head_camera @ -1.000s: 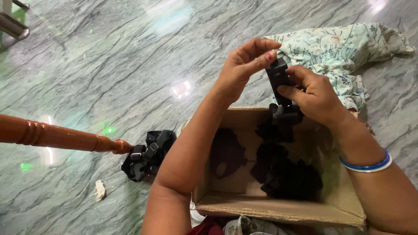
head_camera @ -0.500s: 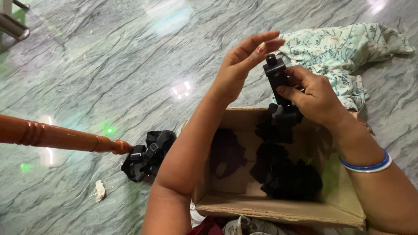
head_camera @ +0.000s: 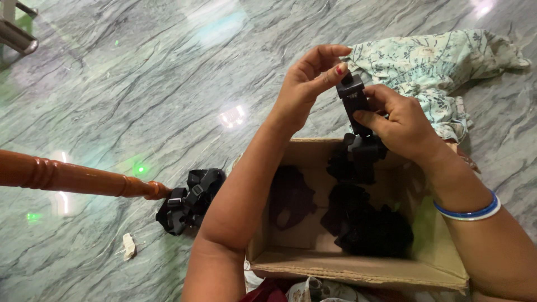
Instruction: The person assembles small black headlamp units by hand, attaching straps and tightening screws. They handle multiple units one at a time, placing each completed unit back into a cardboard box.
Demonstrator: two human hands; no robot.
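Both hands up over the cardboard box (head_camera: 358, 268). My right hand (head_camera: 404, 126) is wrapped around the lower part of a small black plastic block (head_camera: 351, 99), clamped on it. Left hand (head_camera: 306, 84) is pinching the block's top end between thumb and forefinger, other fingers splayed. So the block sits between the two hands, held above the box's far edge, not resting on anything.

Risks as I read it:
- Left grip is fingertip-only on a small knob-like top. If it slips while twisting or pulling, the block could pop loose. It'd likely fall into the box, onto the black strap bundles (head_camera: 366, 223), where black-on-black makes it hard to spot.
- If it goes forward instead, it lands on the marble floor (head_camera: 140, 84), hard surface, could chip or skid toward the floral cloth (head_camera: 436, 61).
- Straps hanging below my right hand may snag on the box wall.
- Another strap bundle (head_camera: 190, 201) lies on the floor by the wooden leg (head_camera: 72, 178), just beside my left elbow; easy to knock.
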